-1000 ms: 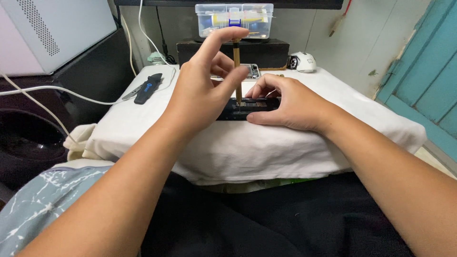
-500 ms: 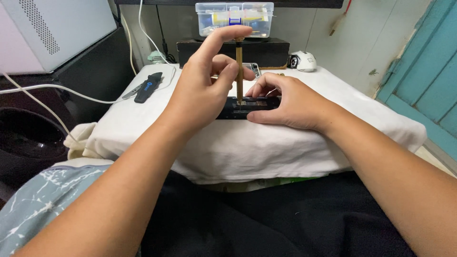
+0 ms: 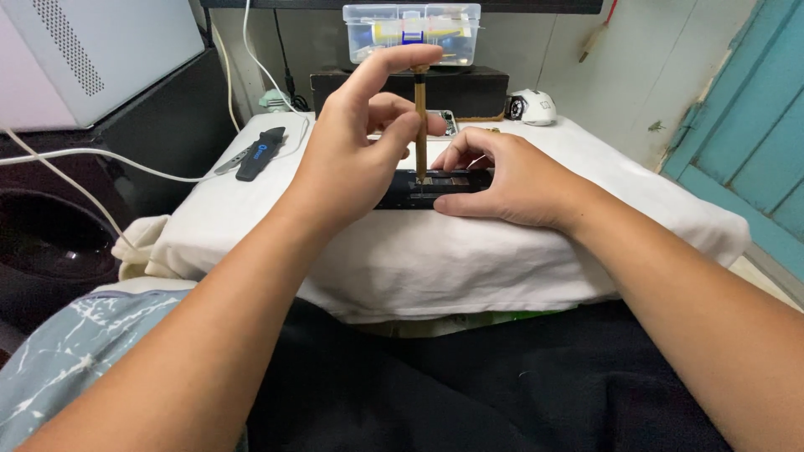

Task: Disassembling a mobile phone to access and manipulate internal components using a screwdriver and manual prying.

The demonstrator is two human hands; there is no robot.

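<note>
My left hand [image 3: 356,159] holds a slim golden-brown screwdriver [image 3: 420,125] upright, with the index fingertip on its top and the thumb and middle finger around the shaft. Its tip rests on a flat black device [image 3: 419,188] lying on a white cloth-covered surface [image 3: 419,251]. My right hand [image 3: 511,180] lies on the right part of that device, fingers pressing it down, thumb along its front edge. Most of the device is hidden under the two hands.
A black tool with a blue mark [image 3: 260,153] and white cables [image 3: 100,159] lie at the left. Behind stand a clear plastic box [image 3: 412,32] on a black case [image 3: 469,88], and a white mouse [image 3: 533,106]. A turquoise door [image 3: 745,125] is at the right.
The screwdriver has gone from a slight tilt to fully upright over the device, and my left fingers have shifted on its shaft. My right hand has stayed in place.
</note>
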